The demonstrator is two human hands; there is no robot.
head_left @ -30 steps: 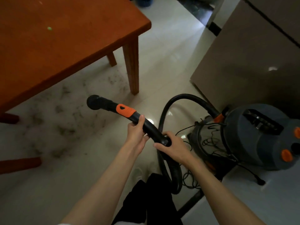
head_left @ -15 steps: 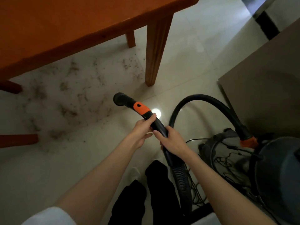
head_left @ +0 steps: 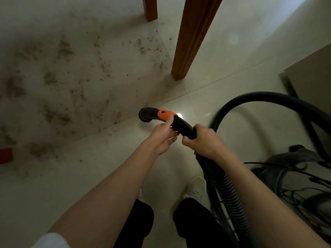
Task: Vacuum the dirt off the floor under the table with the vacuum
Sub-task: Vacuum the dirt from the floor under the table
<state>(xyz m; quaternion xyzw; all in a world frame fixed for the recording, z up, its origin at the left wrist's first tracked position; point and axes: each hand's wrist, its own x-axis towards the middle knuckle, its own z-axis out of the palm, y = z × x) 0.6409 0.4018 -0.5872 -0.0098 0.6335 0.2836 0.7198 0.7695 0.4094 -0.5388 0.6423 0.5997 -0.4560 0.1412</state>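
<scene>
Nearest the body, the ribbed vacuum hose [head_left: 231, 192] is running up along the person's right side into the right hand [head_left: 204, 142], which is wrapping its curled fingers round the black nozzle tube [head_left: 184, 127] at its rear end. Just ahead, the left hand [head_left: 162, 138] is cupping the tube from below, its thumb lying up against the orange collar [head_left: 165, 114] and its fingers curling loosely under the tube; how firmly they are gripping I cannot tell. The tube's long axis is pointing forward and to the left, away from both hands, and its round mouth [head_left: 146, 114] is hanging above the floor tiles [head_left: 223, 72], seemingly not yet touching them. Beyond the mouth, further forward and leftward, the dirt [head_left: 59, 111] is lying scattered in dark smudges across the tiles, its nearest flecks just beside the mouth. The left hand is the nearer to that patch, so it is probably doing the steering. Farthest off, the table leg [head_left: 193, 38] is standing at the dirt's right edge, with the vacuum body [head_left: 297, 169] sitting low to the right
</scene>
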